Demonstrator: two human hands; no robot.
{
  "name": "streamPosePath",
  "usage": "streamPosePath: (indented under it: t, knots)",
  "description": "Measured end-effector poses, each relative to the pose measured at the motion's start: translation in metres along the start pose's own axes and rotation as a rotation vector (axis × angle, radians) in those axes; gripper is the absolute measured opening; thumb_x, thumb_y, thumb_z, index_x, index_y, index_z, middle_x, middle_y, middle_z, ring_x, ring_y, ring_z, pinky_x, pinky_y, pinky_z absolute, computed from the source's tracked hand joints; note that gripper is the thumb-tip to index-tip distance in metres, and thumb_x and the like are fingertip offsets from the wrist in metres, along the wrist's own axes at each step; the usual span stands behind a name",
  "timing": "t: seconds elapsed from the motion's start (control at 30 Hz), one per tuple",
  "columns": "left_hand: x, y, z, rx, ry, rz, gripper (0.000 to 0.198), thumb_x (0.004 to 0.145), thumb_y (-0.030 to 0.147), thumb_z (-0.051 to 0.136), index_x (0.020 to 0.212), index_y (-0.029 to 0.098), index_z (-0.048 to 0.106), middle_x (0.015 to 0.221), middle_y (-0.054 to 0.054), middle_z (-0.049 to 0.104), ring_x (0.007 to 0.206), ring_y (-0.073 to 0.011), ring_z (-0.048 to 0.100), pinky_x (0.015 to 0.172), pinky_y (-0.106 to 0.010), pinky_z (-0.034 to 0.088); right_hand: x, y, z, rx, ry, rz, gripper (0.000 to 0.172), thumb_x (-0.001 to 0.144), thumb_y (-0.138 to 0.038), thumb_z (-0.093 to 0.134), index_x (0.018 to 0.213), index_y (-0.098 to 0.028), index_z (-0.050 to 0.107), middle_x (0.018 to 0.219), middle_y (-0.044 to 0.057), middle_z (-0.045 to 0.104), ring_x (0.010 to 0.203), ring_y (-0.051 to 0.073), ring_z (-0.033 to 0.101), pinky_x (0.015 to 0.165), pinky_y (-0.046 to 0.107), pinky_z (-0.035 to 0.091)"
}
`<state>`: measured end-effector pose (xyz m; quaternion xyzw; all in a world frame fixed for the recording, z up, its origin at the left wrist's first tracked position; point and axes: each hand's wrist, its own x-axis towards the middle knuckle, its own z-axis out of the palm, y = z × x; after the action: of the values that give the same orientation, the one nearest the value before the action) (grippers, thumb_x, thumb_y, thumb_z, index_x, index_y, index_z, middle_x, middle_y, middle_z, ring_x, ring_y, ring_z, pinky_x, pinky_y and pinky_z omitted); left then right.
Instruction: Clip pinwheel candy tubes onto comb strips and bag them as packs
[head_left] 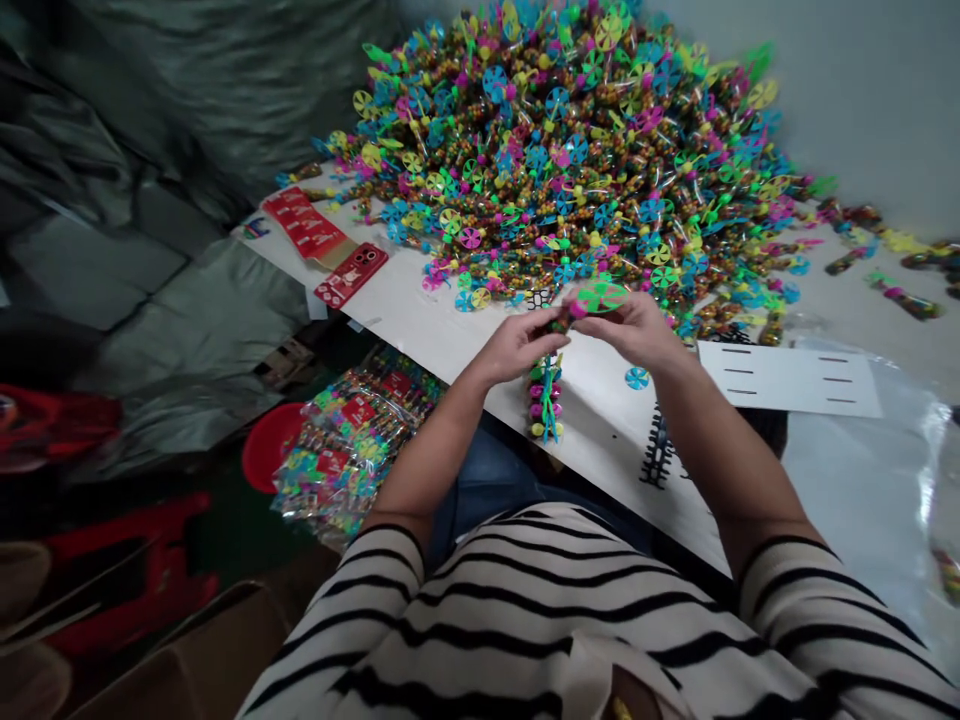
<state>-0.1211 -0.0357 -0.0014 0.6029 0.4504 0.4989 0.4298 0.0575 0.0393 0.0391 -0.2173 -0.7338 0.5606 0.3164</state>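
- The white table (435, 335) is the largest thing; it runs slantwise in front of the person.
- On it stands a very big heap of toys (570, 150), with bead-like filling in clear tubes and wheels of blue, green, yellow and pink.
- Below the table edge, at the left, lie filled clear bags (352, 430) with red labels, beside a red bowl (262, 450).
- A white card (795, 378) with dark slits lies near the right forearm.
- The left hand (525, 345) pinches the dark end of a small toy between thumb and fingers.
- The right hand (630, 325) is close to the left one and grips the same toy at its wheel end, the thumb by the pink part; some fingers are hidden.
- A red printed sheet (307, 225) lies at the far left of the table, next to a red phone (352, 275).
- A row of pink, green and yellow parts (546, 410) is just under the left hand.
- A black toothed strip (656, 455) lies near the table's front edge.
- The small toy (602, 296), with green wheel, is above the table, between both hands.
- One blue wheel (637, 378) shows below the right hand.
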Motion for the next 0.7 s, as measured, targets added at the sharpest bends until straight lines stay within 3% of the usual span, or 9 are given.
streamPosePath:
  t: [0.07, 0.2, 0.3, 0.4, 0.53, 0.7]
  knots:
    - [-0.010, -0.004, -0.002, -0.022, 0.003, -0.062, 0.042, 0.079, 0.043, 0.068, 0.112, 0.016, 0.069, 0.098, -0.006, 0.072, 0.089, -0.0196, 0.066, 0.081, -0.032, 0.052, -0.008, 0.007, 0.001, -0.006, 0.100, 0.000, 0.033, 0.069, -0.052, 0.076, 0.082, -0.022, 0.070, 0.086, 0.002, 0.070, 0.084, 0.018, 0.066, 0.079, 0.033, 0.056]
    - [-0.030, -0.033, -0.017, 0.209, 0.313, -0.151, 0.037, 0.083, 0.045, 0.061, 0.103, 0.016, 0.072, 0.104, -0.010, 0.072, 0.097, -0.0212, 0.065, 0.088, -0.034, 0.049, -0.027, 0.029, -0.006, -0.097, 0.284, 0.060, 0.029, 0.072, -0.046, 0.075, 0.083, -0.020, 0.067, 0.082, 0.003, 0.070, 0.077, 0.018, 0.067, 0.075, 0.033, 0.056]
    - [-0.042, -0.063, -0.016, 0.368, 0.334, -0.254, 0.029, 0.085, 0.041, 0.058, 0.087, 0.017, 0.074, 0.090, -0.008, 0.073, 0.088, -0.0198, 0.063, 0.086, -0.034, 0.049, -0.043, 0.059, -0.003, -0.238, 0.210, 0.199, 0.032, 0.072, -0.046, 0.073, 0.085, -0.018, 0.066, 0.075, 0.004, 0.070, 0.067, 0.018, 0.066, 0.068, 0.033, 0.055]
    - [-0.044, -0.084, 0.000, 0.358, 0.309, -0.304, 0.030, 0.085, 0.038, 0.055, 0.068, 0.019, 0.070, 0.079, -0.005, 0.069, 0.086, -0.0179, 0.060, 0.086, -0.033, 0.047, -0.054, 0.088, 0.015, -0.346, 0.185, 0.257, 0.030, 0.073, -0.044, 0.069, 0.088, -0.017, 0.068, 0.076, 0.005, 0.071, 0.068, 0.018, 0.066, 0.070, 0.034, 0.053]
    - [-0.035, -0.091, 0.017, 0.091, 0.354, -0.393, 0.033, 0.080, 0.040, 0.058, 0.057, 0.018, 0.066, 0.075, -0.004, 0.066, 0.081, -0.0161, 0.060, 0.081, -0.030, 0.047, -0.053, 0.104, 0.035, -0.323, 0.172, 0.268, 0.025, 0.073, -0.040, 0.067, 0.086, -0.019, 0.068, 0.080, 0.006, 0.072, 0.070, 0.019, 0.065, 0.070, 0.033, 0.052]
    - [-0.028, -0.089, 0.015, -0.135, 0.414, -0.523, 0.022, 0.068, 0.034, 0.069, 0.055, 0.016, 0.067, 0.070, -0.002, 0.063, 0.073, -0.0141, 0.059, 0.072, -0.027, 0.046, -0.044, 0.100, 0.030, -0.331, 0.006, 0.242, 0.021, 0.074, -0.033, 0.068, 0.089, -0.019, 0.070, 0.081, 0.006, 0.072, 0.071, 0.020, 0.065, 0.068, 0.031, 0.050]
